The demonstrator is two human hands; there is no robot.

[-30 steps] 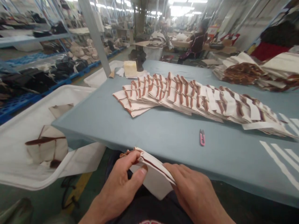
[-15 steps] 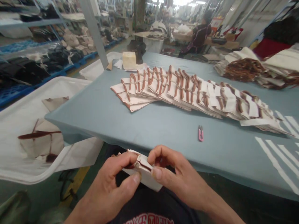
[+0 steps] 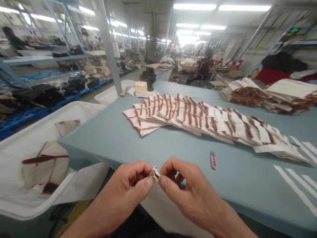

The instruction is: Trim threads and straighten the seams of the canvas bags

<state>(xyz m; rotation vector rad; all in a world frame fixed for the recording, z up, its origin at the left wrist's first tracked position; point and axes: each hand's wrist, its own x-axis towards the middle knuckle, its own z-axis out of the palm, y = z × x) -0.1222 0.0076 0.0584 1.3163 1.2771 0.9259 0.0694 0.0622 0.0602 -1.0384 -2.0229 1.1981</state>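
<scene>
A cream fabric piece [image 3: 164, 206] hangs below my two hands at the table's near edge. My left hand [image 3: 132, 186] pinches its folded top corner between thumb and fingers. Close beside it, my right hand [image 3: 184, 185] grips the same edge, thumb in front. A little dark brown trim shows in the small gap between the thumbs. Beyond my hands, a long overlapping row of cream pieces with brown trim [image 3: 170, 110] lies across the blue-green table [image 3: 111, 138]. Pink thread snips [image 3: 213, 161] rest on the table to the right of my hands.
On the left stands a white bin [image 3: 15, 198] holding cream fabric pieces [image 3: 53, 168]. White strips [image 3: 294, 188] lie at the table's right. Stacked fabric [image 3: 250, 94] sits at the back right, a yellowish block [image 3: 141, 88] at the back left. A seated person [image 3: 204, 67] is farther off.
The view has tilted up. Both hands have come up closer to the table edge with the fabric, which now hangs down more spread out beneath them.
</scene>
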